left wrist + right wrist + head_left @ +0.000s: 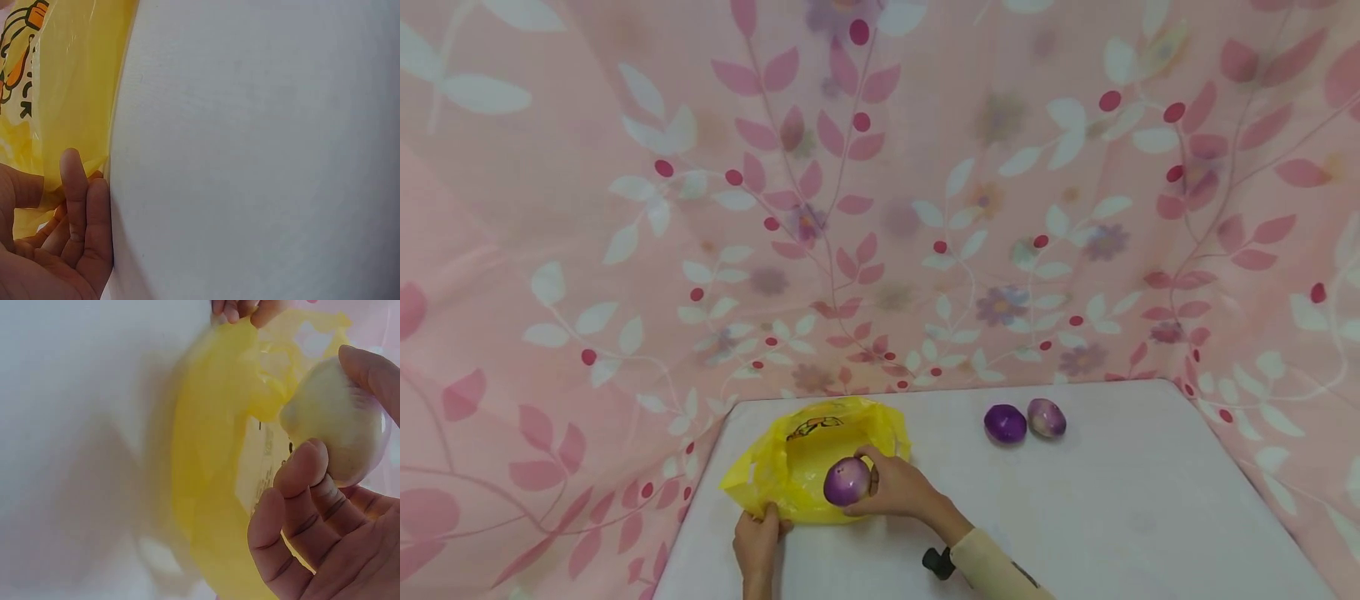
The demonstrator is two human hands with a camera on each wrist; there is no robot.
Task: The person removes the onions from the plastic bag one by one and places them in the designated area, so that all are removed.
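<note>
My right hand [898, 487] grips a purple-and-white turnip [847, 482] between thumb and fingers, over the mouth of a yellow plastic bag [760, 467]. In the right wrist view the turnip's pale side [334, 419] and small pointed tip face the camera. My left hand [758, 542] pinches the bag's near left edge; in the left wrist view the thumb and fingers [75, 194] meet on the thin yellow film. The bag lies on its side with its opening spread, printed with a cartoon and dark lettering.
Two more turnips lie close together at the back right of the white table [1112, 500]: a deep purple one [1005, 424] and a paler one [1047, 417]. A small black object [937, 563] shows beside the right sleeve [996, 567]. Pink floral cloth [925, 208] hangs behind and along the sides.
</note>
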